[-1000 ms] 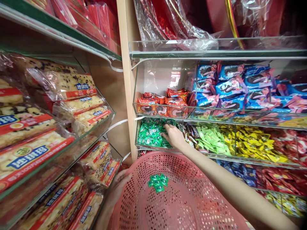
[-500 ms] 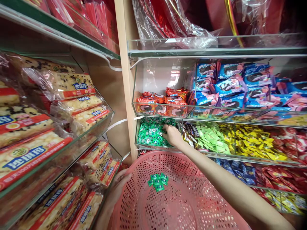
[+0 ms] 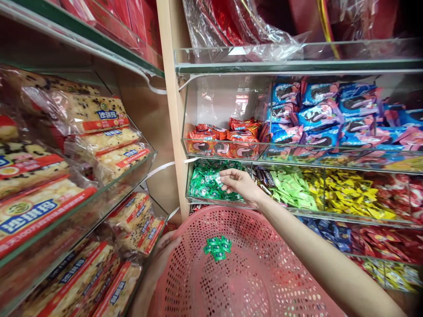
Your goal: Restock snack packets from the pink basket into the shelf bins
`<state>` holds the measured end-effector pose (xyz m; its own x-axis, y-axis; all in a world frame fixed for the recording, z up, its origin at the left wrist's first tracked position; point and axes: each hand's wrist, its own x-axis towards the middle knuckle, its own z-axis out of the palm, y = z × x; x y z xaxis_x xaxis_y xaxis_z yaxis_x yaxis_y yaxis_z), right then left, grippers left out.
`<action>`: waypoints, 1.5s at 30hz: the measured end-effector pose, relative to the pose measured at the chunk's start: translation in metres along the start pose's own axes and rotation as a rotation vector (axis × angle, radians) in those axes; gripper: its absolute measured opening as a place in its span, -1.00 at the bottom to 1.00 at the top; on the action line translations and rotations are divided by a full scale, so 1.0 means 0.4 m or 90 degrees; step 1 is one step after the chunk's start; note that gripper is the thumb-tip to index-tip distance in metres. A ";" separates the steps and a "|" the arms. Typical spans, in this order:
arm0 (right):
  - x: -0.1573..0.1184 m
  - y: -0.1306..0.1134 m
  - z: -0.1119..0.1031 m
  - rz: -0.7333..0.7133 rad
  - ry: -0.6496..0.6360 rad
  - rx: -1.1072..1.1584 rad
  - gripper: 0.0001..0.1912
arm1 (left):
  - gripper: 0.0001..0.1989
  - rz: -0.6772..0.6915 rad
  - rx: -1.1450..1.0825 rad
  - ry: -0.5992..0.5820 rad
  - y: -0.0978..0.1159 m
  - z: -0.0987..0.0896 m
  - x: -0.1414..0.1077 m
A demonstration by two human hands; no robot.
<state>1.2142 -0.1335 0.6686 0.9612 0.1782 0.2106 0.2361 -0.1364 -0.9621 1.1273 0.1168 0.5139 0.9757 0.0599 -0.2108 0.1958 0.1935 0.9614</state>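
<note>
My right hand [image 3: 236,182] is at the bin of green-wrapped candies [image 3: 202,181], with thumb and fingers pinched on a small green-and-white candy [image 3: 216,178]. Below it is a pink perforated plastic basket [image 3: 238,286], tilted towards me. A small cluster of green candies [image 3: 218,248] lies inside the basket. My left hand [image 3: 167,243] wraps round the basket's left rim, its fingers partly hidden behind the rim.
Bagged pastries [image 3: 99,115] fill glass-fronted shelves on the left. A wooden post [image 3: 175,114] divides the shelving. Right of the green bin are light green candies [image 3: 294,189] and yellow candies [image 3: 350,193]; blue cookie packets [image 3: 319,110] sit above, behind a glass edge.
My right hand has lifted slightly off the pile and moved a little left and nearer, with a candy now showing at its fingertips. The basket has hardly moved.
</note>
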 end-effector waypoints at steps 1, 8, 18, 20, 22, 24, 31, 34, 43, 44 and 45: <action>-0.008 -0.005 0.001 0.009 -0.016 0.060 -0.77 | -0.49 0.000 0.004 -0.001 0.003 0.000 -0.003; -0.060 -0.022 0.018 0.061 -0.074 0.117 -0.73 | -0.48 0.002 0.001 -0.004 0.002 -0.001 -0.003; -0.128 0.289 0.044 0.202 -0.298 -0.148 -0.92 | -0.51 0.001 -0.025 -0.008 -0.007 0.002 0.006; -0.126 0.349 0.034 0.224 -0.287 -0.179 -0.89 | -0.51 0.002 -0.026 -0.012 -0.009 -0.001 0.008; -0.122 0.388 0.026 0.241 -0.274 -0.202 -0.86 | -0.52 0.007 -0.025 -0.014 -0.008 -0.002 0.008; -0.119 0.409 0.024 0.253 -0.263 -0.217 -0.85 | -0.54 0.007 -0.020 -0.016 -0.004 0.000 0.007; -0.119 0.437 0.055 0.265 -0.276 -0.225 -0.85 | -0.50 0.000 -0.014 0.008 -0.005 0.002 0.008; -0.120 0.447 0.060 0.257 -0.268 -0.235 -0.82 | -0.48 0.000 -0.020 0.014 -0.011 0.000 0.011; -0.122 0.442 0.054 0.216 -0.232 -0.275 -0.82 | -0.49 -0.004 -0.022 -0.002 -0.005 0.003 0.008; -0.121 0.439 0.052 0.208 -0.230 -0.282 -0.82 | -0.49 -0.005 -0.023 -0.003 -0.005 0.002 0.008; -0.121 0.435 0.049 0.199 -0.227 -0.289 -0.82 | -0.48 -0.005 -0.022 -0.003 -0.006 0.001 0.008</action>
<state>1.2062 -0.1466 0.4876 0.9064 0.3653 -0.2123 0.0655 -0.6179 -0.7836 1.1301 0.1161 0.5111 0.9747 0.0543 -0.2168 0.1994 0.2271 0.9532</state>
